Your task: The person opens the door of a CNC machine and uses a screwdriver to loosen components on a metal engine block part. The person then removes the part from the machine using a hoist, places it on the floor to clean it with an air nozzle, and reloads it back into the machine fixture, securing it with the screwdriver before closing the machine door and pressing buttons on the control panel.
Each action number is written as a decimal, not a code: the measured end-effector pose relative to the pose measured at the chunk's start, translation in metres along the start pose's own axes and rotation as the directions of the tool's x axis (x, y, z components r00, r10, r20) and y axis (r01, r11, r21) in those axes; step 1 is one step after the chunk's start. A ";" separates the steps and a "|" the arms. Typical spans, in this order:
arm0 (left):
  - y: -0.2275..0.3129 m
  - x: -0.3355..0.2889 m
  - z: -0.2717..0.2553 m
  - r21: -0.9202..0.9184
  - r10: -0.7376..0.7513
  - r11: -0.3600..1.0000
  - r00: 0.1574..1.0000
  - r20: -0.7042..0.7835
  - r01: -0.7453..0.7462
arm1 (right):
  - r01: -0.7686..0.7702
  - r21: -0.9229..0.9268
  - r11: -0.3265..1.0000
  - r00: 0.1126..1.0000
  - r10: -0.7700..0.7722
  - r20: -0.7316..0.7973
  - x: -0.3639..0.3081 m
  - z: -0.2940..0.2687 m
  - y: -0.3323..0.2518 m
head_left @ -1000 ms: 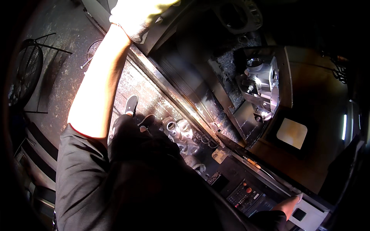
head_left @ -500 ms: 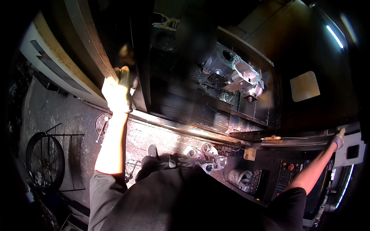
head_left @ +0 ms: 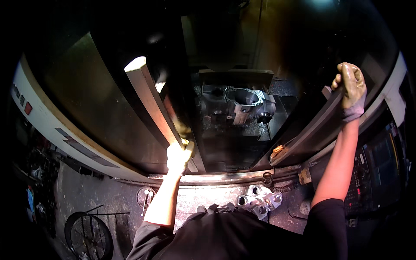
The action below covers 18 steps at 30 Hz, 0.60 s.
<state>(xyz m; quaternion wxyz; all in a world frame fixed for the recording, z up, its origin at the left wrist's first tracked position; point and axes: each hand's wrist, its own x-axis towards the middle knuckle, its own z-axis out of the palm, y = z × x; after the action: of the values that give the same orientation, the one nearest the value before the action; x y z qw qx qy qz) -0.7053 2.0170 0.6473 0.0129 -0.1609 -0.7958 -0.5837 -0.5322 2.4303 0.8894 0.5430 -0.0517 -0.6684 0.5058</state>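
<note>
My left hand, glaringly lit, is closed round the lower part of a long metal door handle on the left machine door. My right hand wears a stained glove with a pale cuff. Its fingers curl at the upper end of the handle on the right machine door. Between the two doors a gap shows the dark inside of the machine. In there a grey metal casting with large round and open cavities sits fixed in place, and loose chips lie about it.
Several metal castings stand on the floor by my feet. An orange-handled tool rests by the right door. A control panel is at the right. A spoked wheel on a frame stands at the lower left.
Both doors have come closer together, narrowing the gap before the casting. My left hand keeps its hold on the handle; my right hand has come inward from the far right. The view has turned.
</note>
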 end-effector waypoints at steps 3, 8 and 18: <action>0.010 -0.005 0.021 -0.005 0.034 0.999 0.999 0.012 -0.034 | -0.007 0.023 1.000 0.996 0.005 0.094 -0.016 0.024 -0.009; 0.001 -0.012 0.043 -0.212 0.103 0.975 0.978 0.179 -0.064 | 0.025 0.246 0.969 0.976 -0.076 0.203 -0.032 0.053 -0.011; -0.040 0.002 0.050 -0.173 0.191 0.972 0.959 0.209 -0.157 | -0.056 0.113 0.992 0.950 0.018 0.312 -0.052 0.061 -0.032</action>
<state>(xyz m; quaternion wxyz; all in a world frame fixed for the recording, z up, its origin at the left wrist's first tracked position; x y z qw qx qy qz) -0.7096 2.0537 0.5951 -0.0379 -0.2956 -0.7273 -0.6182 -0.5432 2.3446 0.8839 0.4239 0.0487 -0.7124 0.5572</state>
